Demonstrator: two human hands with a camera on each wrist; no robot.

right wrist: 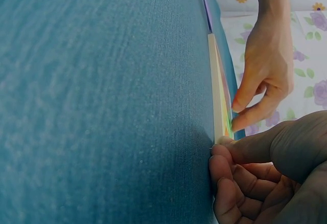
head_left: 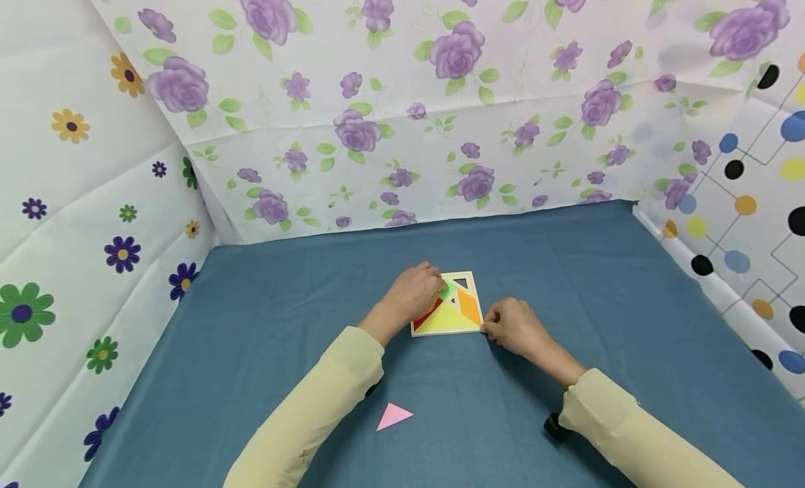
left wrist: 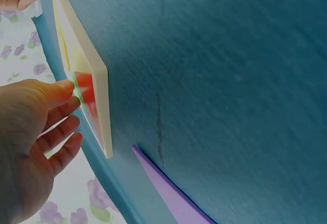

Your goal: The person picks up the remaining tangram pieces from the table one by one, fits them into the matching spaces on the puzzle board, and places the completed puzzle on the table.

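Note:
A tangram tray (head_left: pixel 448 333) with a pale frame lies on the cloth. In it are a yellow triangle (head_left: pixel 448 321), an orange parallelogram (head_left: pixel 468 305) and a red piece (head_left: pixel 429 314), partly covered by my left hand. My left hand (head_left: pixel 411 292) reaches over the tray's left side, thumb and forefinger pinching a small green piece (head_left: pixel 448 288) at the tray's surface; its other fingers are spread loosely. My right hand (head_left: pixel 514 326) grips the tray's near right corner between thumb and forefinger (right wrist: pixel 220 165). A dark opening (head_left: pixel 462 283) shows at the tray's far right corner.
A pink triangle (head_left: pixel 394 416) lies on the blue cloth (head_left: pixel 465 432) nearer to me, between my forearms. Beside the tray's left edge lies a purple piece (left wrist: pixel 168 196), hidden by my left arm in the head view. A flowered curtain (head_left: pixel 402 124) hangs behind the table.

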